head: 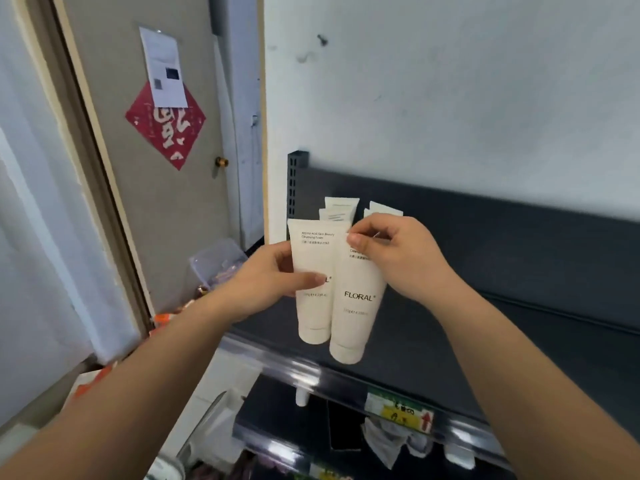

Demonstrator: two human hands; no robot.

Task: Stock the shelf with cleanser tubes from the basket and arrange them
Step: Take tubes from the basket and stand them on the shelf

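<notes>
Gripped at mid-body by left hand (273, 282): left cleanser tube (311, 254), cap down. Pinched at crimped top by right hand (391, 251): right cleanser tube (356, 306), touching at 3 o'clock, over dark shelf (485, 289). Standing at 12 o'clock behind both: more tubes (341, 207)

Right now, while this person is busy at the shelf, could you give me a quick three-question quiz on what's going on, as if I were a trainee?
1. True or false: the left hand holds nothing.
2. Where does the right hand pinch the right tube? A) at the cap end B) at the flat top end C) around the middle
3. Fill in: the word printed large on the right tube is ____.

Key:
1. False. It grips the left tube.
2. B.
3. FLORAL.
</notes>
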